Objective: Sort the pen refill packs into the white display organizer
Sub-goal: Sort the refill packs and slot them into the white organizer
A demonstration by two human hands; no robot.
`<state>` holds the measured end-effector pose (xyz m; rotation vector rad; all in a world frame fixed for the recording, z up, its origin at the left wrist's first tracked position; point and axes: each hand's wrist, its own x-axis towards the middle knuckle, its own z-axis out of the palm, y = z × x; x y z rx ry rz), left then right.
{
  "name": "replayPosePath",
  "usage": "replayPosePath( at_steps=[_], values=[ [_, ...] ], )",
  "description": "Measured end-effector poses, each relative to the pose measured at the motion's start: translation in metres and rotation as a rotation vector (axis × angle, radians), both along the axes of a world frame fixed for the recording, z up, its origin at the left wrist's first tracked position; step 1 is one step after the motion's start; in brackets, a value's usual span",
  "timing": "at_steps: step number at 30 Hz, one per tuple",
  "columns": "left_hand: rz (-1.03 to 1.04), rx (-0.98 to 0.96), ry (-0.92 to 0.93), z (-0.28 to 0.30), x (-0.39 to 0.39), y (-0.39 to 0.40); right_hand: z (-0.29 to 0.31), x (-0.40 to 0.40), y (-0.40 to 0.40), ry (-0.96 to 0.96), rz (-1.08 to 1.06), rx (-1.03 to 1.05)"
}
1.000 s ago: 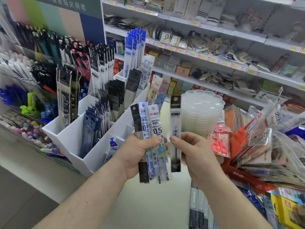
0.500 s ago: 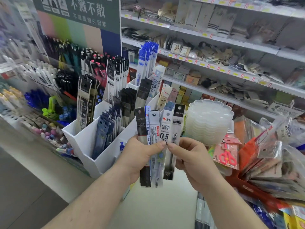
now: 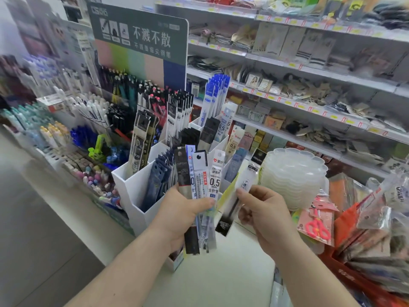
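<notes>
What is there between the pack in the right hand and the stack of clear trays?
Nothing. In the head view the stretch between the tilted pack pinched by the right hand and the clear trays shows only the background.

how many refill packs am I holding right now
5 visible. The left hand fans four: a black pack, a blue-edged pack, a white black-topped pack, a white 0.5 pack. The right hand pinches one clear pack. More may be hidden.
</notes>
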<state>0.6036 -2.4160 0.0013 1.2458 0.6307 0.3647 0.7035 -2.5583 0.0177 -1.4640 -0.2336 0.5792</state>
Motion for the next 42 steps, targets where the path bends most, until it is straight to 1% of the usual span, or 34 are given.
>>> replayPosePath(
  at_steps=[5, 7, 12, 17, 19, 22, 26, 28, 35, 37, 39, 42],
  values=[
    [0.122, 0.023, -0.062, 0.014, -0.001, 0.008, 0.015, 0.014, 0.011, 0.036, -0.083, 0.053],
    [0.168, 0.047, -0.098, 0.021, -0.003, 0.009, 0.026, 0.019, 0.02, 0.007, -0.104, 0.085],
    [0.269, 0.126, -0.156, 0.04, -0.016, 0.015, 0.064, 0.035, 0.053, -0.144, -0.177, 0.161],
    [0.403, 0.23, -0.201, 0.052, -0.035, 0.025, 0.092, 0.023, 0.086, -0.362, -0.053, 0.167],
    [0.457, 0.242, -0.202, 0.053, -0.041, 0.03, 0.095, 0.02, 0.099, -0.453, -0.036, 0.116],
    [0.509, 0.222, -0.209, 0.052, -0.046, 0.037, 0.095, 0.019, 0.12, -0.536, -0.01, 0.043],
    [0.522, 0.19, -0.217, 0.051, -0.049, 0.041, 0.092, 0.019, 0.143, -0.64, 0.016, -0.062],
    [0.514, 0.184, -0.215, 0.051, -0.049, 0.042, 0.09, 0.019, 0.152, -0.725, 0.013, -0.116],
    [0.516, 0.159, -0.227, 0.05, -0.049, 0.047, 0.067, 0.023, 0.162, -1.238, 0.034, -0.381],
    [0.506, 0.149, -0.231, 0.051, -0.049, 0.048, 0.062, 0.022, 0.163, -1.359, 0.059, -0.473],
    [0.486, 0.146, -0.23, 0.052, -0.049, 0.048, 0.062, 0.02, 0.167, -1.378, 0.136, -0.573],
    [0.466, 0.149, -0.221, 0.051, -0.047, 0.047, 0.066, 0.019, 0.175, -1.245, 0.246, -0.725]
  ],
)
